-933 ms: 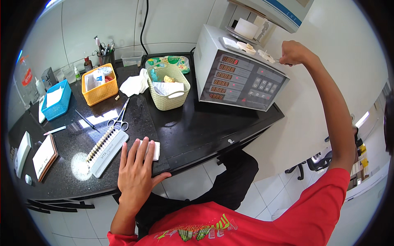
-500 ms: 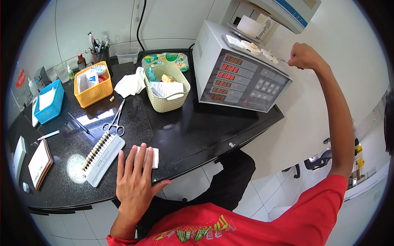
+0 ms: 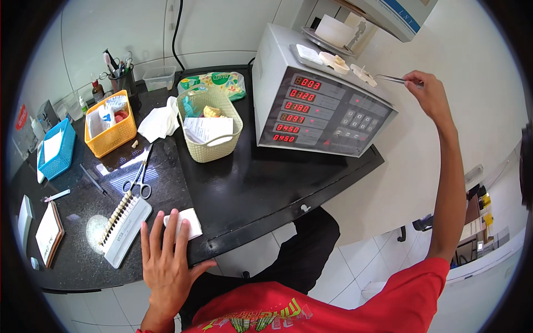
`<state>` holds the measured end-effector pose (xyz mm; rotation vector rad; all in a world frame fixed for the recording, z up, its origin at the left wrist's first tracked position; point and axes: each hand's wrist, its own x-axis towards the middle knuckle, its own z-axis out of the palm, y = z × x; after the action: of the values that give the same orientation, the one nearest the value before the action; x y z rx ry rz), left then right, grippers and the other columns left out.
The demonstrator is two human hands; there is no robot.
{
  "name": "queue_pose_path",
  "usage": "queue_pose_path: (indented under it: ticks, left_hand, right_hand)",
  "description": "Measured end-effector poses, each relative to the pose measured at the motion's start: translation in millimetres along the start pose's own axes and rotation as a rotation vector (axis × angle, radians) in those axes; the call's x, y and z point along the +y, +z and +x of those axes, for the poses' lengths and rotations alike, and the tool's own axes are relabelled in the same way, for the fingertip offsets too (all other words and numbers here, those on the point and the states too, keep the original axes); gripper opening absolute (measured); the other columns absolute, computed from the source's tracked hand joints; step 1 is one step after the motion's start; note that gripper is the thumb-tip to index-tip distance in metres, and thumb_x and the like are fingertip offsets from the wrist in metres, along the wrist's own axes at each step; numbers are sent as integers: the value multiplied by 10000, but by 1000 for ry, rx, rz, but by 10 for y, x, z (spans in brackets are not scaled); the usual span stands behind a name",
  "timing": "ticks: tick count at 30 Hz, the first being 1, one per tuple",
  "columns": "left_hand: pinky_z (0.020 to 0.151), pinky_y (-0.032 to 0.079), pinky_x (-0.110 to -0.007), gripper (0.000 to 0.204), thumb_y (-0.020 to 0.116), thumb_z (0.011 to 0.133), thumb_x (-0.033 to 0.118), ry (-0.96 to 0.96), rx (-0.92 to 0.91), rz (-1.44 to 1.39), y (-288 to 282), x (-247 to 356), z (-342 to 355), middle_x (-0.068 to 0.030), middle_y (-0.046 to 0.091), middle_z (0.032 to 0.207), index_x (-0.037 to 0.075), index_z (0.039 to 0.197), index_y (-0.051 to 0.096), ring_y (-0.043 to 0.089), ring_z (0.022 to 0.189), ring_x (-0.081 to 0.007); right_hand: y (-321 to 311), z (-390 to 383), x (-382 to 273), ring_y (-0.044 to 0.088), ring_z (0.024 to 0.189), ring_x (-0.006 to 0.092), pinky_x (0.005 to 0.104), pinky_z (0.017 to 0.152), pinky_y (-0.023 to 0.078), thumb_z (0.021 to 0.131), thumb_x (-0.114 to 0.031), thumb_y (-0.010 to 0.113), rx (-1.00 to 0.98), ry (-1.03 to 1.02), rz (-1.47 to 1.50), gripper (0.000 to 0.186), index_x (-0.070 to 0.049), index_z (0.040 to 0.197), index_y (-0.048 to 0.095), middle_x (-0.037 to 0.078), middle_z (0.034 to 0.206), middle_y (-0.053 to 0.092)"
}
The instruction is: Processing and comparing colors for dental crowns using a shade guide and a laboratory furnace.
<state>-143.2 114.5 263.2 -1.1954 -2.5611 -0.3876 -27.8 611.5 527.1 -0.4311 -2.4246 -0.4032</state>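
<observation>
My right hand (image 3: 430,100) is closed around the handle end of slim metal tweezers (image 3: 393,79) at the right of a dental furnace (image 3: 327,114). Their tips point left at a pale, round firing tray (image 3: 363,75) with small pieces on it, on the furnace's top ledge. Whether the tips touch it, I cannot tell. A second pale disc (image 3: 334,62) and a white square block (image 3: 308,54) lie beside it. On the counter's front edge my left hand (image 3: 166,275) lies flat, fingers spread, its fingertips over a folded white tissue (image 3: 191,223).
The furnace's raised head (image 3: 388,16) overhangs the ledge. Left of the furnace stands a cream basket (image 3: 214,152) before a tissue pack (image 3: 227,83). A tooth shade guide (image 3: 129,233), scissor-handled forceps (image 3: 139,180), a yellow basket (image 3: 111,141) and a blue basket (image 3: 58,161) occupy the left counter.
My right hand has drawn slightly right and down from the ledge, showing more of the tweezers. The furnace display rows have changed. The whole view has shifted slightly; my left hand stays on the tissue.
</observation>
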Motion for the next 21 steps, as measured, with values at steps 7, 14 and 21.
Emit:
queue_pose_path:
  ticks: [7, 14, 21]
  left_hand:
    - [1179, 209, -584, 980, 760, 601, 614, -30, -53, 51, -7, 35, 33, -152, 471, 1453, 24, 1346, 520, 422, 1359, -361]
    - [1187, 202, -579, 1054, 743, 567, 668, -61, -67, 97, 6, 74, 55, -154, 483, 1448, 35, 1376, 506, 424, 1364, -352]
    - [1180, 217, -579, 1068, 674, 596, 736, -55, -66, 126, 23, 72, 65, -162, 489, 1441, 34, 1382, 502, 438, 1354, -356]
  right_hand:
    - [219, -233, 31, 612, 739, 120, 267, 709, 476, 879, -209, 658, 46, 373, 236, 235, -20, 1002, 723, 49, 813, 698]
    - [411, -228, 171, 605, 740, 106, 262, 703, 474, 867, -228, 668, 59, 391, 318, 251, -26, 1001, 732, 30, 806, 696]
    - [491, -181, 218, 562, 676, 84, 255, 638, 451, 860, -229, 671, 47, 360, 349, 253, -16, 982, 734, 21, 747, 656]
